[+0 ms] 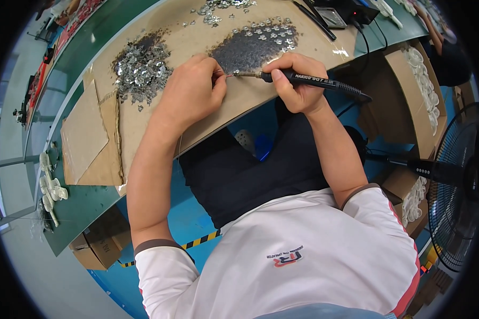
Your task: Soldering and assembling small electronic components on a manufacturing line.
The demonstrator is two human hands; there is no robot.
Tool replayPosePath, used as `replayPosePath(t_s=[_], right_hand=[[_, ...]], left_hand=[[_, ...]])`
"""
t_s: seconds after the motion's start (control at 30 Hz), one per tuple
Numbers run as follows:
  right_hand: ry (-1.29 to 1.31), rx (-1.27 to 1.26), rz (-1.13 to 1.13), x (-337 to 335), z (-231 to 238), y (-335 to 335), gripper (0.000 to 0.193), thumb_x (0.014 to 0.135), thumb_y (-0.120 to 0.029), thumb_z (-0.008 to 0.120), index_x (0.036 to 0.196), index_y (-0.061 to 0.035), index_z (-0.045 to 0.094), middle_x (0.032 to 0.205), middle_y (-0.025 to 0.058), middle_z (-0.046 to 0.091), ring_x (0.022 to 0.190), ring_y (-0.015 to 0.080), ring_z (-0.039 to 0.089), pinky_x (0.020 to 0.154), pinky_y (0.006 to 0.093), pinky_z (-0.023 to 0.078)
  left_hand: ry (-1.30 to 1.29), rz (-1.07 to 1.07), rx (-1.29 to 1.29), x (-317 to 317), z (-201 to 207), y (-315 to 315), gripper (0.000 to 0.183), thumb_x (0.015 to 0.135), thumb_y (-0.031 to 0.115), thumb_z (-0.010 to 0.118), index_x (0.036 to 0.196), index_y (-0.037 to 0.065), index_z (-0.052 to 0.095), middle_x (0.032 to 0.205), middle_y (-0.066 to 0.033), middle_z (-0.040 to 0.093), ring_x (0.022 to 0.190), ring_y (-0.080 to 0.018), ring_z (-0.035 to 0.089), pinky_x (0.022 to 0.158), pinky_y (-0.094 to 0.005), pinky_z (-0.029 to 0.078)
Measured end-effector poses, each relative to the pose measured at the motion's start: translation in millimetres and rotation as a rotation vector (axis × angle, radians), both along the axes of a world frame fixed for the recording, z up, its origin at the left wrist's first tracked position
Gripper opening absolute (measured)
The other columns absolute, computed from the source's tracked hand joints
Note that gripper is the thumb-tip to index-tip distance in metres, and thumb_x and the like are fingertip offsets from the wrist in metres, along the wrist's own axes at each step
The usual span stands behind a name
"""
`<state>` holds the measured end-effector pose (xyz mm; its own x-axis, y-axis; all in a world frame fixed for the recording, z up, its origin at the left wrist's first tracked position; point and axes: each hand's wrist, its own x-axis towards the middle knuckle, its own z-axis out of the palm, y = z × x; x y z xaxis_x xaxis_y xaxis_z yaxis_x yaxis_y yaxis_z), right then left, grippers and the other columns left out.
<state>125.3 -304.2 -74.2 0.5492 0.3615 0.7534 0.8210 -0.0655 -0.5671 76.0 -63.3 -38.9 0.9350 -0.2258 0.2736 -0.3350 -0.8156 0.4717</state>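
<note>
My right hand point(303, 85) grips a black soldering iron point(319, 81), its metal tip pointing left. Close to that tip, my left hand point(194, 90) is closed in a pinch on a thin wire point(229, 75) that looks reddish at its end. The tip and wire end meet or nearly meet over a small piece too tiny to make out. A fine strand hangs below my left wrist. Left of that hand lies a heap of small shiny metal pieces point(141, 69). Beyond both hands, similar metal pieces point(274, 34) sit in rows on a dark grainy patch point(239, 53).
Brown board point(189, 40) covers the green table point(98, 204). Torn cardboard point(90, 143) lies at left, near white plastic parts point(50, 186). A black powered box point(351, 13) stands at far right. Boxes of white parts point(423, 85) and a fan point(457, 175) are at right.
</note>
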Motion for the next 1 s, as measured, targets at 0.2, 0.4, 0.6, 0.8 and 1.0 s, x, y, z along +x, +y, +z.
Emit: replayPosePath(t_s=[0.2, 0.4, 0.6, 0.8, 1.0], right_hand=[[-0.003, 0.024, 0.012, 0.0, 0.7, 0.6, 0.011, 0.086, -0.001, 0.063, 0.088, 0.0035, 0.072, 0.076, 0.0110, 0.069, 0.064, 0.0154, 0.063, 0.060, 0.0259, 0.049], [-0.012, 0.008, 0.018, -0.9, 1.8, 0.5, 0.011, 0.087, -0.001, 0.063, 0.089, 0.0037, 0.072, 0.074, 0.0100, 0.068, 0.062, 0.0146, 0.062, 0.059, 0.0260, 0.048], [-0.018, 0.006, 0.024, 0.1, 0.8, 0.1, 0.011, 0.087, -0.002, 0.063, 0.089, 0.0039, 0.072, 0.074, 0.0094, 0.068, 0.062, 0.0137, 0.061, 0.058, 0.0257, 0.047], [0.070, 0.124, 0.006, -1.0, -4.5, 0.4, 0.012, 0.093, -0.004, 0.062, 0.093, 0.0040, 0.071, 0.072, 0.0055, 0.067, 0.055, 0.0069, 0.058, 0.052, 0.0207, 0.045], [0.101, 0.154, -0.029, -0.3, -6.8, 3.6, 0.013, 0.096, -0.006, 0.061, 0.096, 0.0033, 0.070, 0.069, 0.0031, 0.065, 0.051, 0.0037, 0.055, 0.048, 0.0186, 0.042]], left_hand=[[0.007, 0.006, 0.009, -0.2, 0.2, -0.1, 0.013, 0.085, 0.013, 0.069, 0.083, 0.000, 0.068, 0.089, -0.0181, 0.067, 0.085, -0.0377, 0.067, 0.077, -0.0457, 0.055], [0.002, 0.003, 0.015, -0.2, 0.1, -0.2, 0.014, 0.085, 0.013, 0.069, 0.084, 0.000, 0.069, 0.090, -0.0181, 0.067, 0.085, -0.0380, 0.067, 0.077, -0.0456, 0.055], [0.010, 0.006, 0.016, -0.6, 1.3, -0.8, 0.014, 0.085, 0.014, 0.070, 0.084, 0.000, 0.070, 0.090, -0.0181, 0.067, 0.085, -0.0380, 0.067, 0.078, -0.0457, 0.055], [0.014, 0.004, 0.015, -0.2, 1.9, 0.0, 0.014, 0.086, 0.014, 0.069, 0.083, 0.000, 0.070, 0.090, -0.0182, 0.067, 0.086, -0.0379, 0.067, 0.078, -0.0458, 0.055], [0.015, 0.007, 0.017, -1.1, 2.6, -0.2, 0.014, 0.086, 0.014, 0.068, 0.083, 0.001, 0.070, 0.090, -0.0181, 0.067, 0.086, -0.0379, 0.067, 0.078, -0.0460, 0.055]])
